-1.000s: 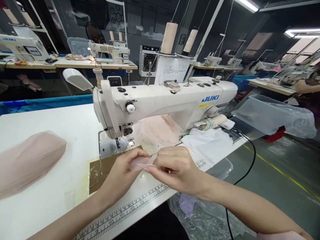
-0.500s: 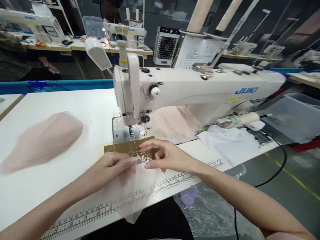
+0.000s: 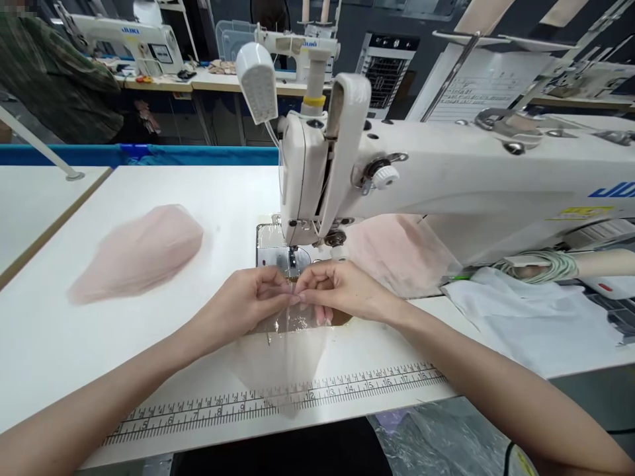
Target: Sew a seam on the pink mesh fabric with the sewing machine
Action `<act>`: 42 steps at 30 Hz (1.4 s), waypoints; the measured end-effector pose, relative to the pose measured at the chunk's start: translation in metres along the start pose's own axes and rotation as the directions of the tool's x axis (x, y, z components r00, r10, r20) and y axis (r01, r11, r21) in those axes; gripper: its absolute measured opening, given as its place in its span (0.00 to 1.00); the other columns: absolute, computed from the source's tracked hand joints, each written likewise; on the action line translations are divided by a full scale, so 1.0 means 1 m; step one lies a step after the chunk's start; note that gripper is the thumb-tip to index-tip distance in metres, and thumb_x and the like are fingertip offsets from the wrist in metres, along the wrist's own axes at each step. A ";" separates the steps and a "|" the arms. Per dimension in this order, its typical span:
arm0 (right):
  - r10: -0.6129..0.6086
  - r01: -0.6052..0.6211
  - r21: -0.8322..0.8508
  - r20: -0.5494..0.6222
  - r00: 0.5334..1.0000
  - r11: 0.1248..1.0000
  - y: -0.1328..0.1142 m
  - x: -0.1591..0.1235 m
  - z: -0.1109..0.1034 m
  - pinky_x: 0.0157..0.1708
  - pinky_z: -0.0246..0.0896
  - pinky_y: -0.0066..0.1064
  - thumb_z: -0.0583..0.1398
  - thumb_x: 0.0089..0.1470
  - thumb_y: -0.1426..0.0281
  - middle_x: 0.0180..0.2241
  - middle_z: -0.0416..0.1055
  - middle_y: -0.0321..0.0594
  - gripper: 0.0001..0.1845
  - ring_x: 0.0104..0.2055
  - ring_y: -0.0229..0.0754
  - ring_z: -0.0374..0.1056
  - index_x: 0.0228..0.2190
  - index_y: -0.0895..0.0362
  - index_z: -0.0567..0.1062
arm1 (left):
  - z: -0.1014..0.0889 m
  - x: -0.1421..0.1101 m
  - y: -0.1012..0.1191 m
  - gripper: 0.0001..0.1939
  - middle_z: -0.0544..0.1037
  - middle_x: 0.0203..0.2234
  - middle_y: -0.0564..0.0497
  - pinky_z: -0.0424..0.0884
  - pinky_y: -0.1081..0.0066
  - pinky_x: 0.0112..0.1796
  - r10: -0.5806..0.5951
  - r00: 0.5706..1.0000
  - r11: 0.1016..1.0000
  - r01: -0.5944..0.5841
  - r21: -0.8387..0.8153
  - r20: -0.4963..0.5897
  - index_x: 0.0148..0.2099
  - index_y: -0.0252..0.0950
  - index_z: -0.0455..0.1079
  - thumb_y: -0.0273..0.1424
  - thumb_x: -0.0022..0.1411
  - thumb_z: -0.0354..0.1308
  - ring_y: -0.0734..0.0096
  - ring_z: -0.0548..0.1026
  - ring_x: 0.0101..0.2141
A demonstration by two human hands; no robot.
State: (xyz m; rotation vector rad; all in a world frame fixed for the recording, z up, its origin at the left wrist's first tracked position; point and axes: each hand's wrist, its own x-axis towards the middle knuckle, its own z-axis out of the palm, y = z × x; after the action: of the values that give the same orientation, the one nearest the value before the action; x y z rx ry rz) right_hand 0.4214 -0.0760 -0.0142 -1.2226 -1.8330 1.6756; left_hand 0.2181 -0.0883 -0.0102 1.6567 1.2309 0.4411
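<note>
My left hand (image 3: 248,307) and my right hand (image 3: 342,291) meet fingertip to fingertip just in front of the presser foot (image 3: 292,259) of a white JUKI sewing machine (image 3: 446,178). Both pinch the top edge of a thin, sheer pale piece of fabric (image 3: 282,363). It trails back toward me across the ruler strip (image 3: 278,400) printed along the table's front edge. The fingers of both hands are closed on the fabric.
A pile of pale pink fabric pieces (image 3: 141,251) lies on the white table (image 3: 59,330) at the left. More pink fabric (image 3: 397,254) sits under the machine arm, white cloth (image 3: 536,317) at the right. A lamp head (image 3: 256,80) hangs above. Another person (image 3: 54,79) is at far left.
Both hands moved forward with the sheer fabric, from the brown taped patch up to the presser foot. My view shifted left and closer to the machine head.
</note>
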 end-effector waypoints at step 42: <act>-0.918 0.463 -0.885 0.149 0.369 0.043 0.029 -0.007 0.011 0.17 0.56 0.25 0.59 0.55 0.80 0.20 0.72 0.30 0.07 0.19 0.31 0.63 0.38 0.61 0.72 | 0.017 -0.007 -0.030 0.07 0.80 0.25 0.57 0.70 0.79 0.25 0.651 0.734 0.699 -0.479 0.531 -0.195 0.40 0.38 0.72 0.29 0.67 0.52 0.80 0.75 0.22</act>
State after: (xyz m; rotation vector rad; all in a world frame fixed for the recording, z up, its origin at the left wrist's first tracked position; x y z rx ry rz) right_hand 0.4269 -0.0911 -0.0416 -0.5008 -2.2915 -0.2561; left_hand 0.2124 -0.1024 -0.0416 2.4726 1.0951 0.9553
